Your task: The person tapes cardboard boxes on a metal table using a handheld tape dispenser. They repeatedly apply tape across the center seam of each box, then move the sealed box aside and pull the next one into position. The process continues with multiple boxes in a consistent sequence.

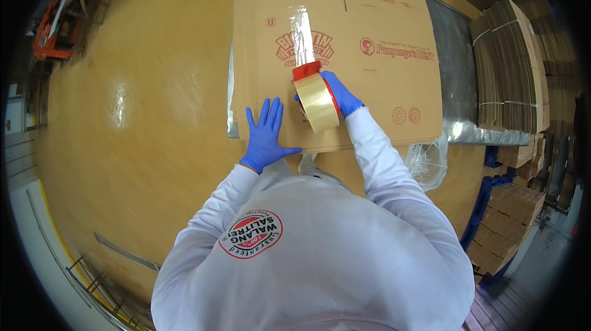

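Observation:
In front of me a stack of flattened cardboard boxes (388, 95) lies on a metal table, the top one bearing red print. My right hand (342, 93), in a blue glove, grips a red tape dispenser (306, 71) that carries a large roll of clear packing tape (318, 102). From the dispenser a shiny strip of tape (302, 35) runs away from me across the top box. Flat near the stack's front left corner rests my gloved left hand (265, 139), fingers spread and holding nothing. The dispenser's handle is mostly hidden by the roll.
Strapped flattened boxes (508, 68) stand at the right on the metal tabletop (455, 68). Below the table edge hangs a clear plastic bag (427, 162). More cardboard stacks (503, 225) sit by a blue frame (478, 213) at lower right. An orange pallet jack or similar equipment (55, 26) is far left.

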Motion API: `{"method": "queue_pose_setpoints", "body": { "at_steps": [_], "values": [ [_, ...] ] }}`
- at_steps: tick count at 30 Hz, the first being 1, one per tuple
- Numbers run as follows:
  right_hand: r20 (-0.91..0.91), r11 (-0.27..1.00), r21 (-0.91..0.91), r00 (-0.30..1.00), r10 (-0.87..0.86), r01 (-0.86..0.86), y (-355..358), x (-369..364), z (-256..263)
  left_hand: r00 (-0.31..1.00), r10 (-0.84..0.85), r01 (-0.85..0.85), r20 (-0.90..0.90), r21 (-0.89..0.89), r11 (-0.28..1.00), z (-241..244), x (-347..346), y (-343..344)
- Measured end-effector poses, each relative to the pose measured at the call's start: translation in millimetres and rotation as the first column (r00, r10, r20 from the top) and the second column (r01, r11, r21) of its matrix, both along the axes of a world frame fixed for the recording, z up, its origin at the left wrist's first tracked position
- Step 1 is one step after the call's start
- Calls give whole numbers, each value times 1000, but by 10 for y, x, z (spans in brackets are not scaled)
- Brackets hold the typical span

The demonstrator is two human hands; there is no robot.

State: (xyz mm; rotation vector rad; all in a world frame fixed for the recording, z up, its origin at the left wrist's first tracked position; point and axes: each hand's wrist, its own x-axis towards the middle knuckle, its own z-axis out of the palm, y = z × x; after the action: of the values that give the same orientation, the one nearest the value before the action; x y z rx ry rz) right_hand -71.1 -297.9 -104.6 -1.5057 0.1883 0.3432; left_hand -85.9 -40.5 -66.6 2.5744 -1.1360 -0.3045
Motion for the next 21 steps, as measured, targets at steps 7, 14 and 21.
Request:
{"method": "queue_pose_setpoints", "body": {
  "at_steps": [7, 14, 21],
  "values": [
    [-333, 846, 485, 941, -58, 223, 67, -140, 972, 999, 6, -7, 45, 29, 1000, 1, -46, 5],
    [366, 938, -254, 921, -134, 237, -47, -476, -191, 996, -27, 22, 84, 66, 998, 94, -91, -117],
    [217, 768, -601, 970, -111, 222, 221, -251, 448, 995, -13, 6, 94, 73, 997, 11, -117, -62]
  ]
}}
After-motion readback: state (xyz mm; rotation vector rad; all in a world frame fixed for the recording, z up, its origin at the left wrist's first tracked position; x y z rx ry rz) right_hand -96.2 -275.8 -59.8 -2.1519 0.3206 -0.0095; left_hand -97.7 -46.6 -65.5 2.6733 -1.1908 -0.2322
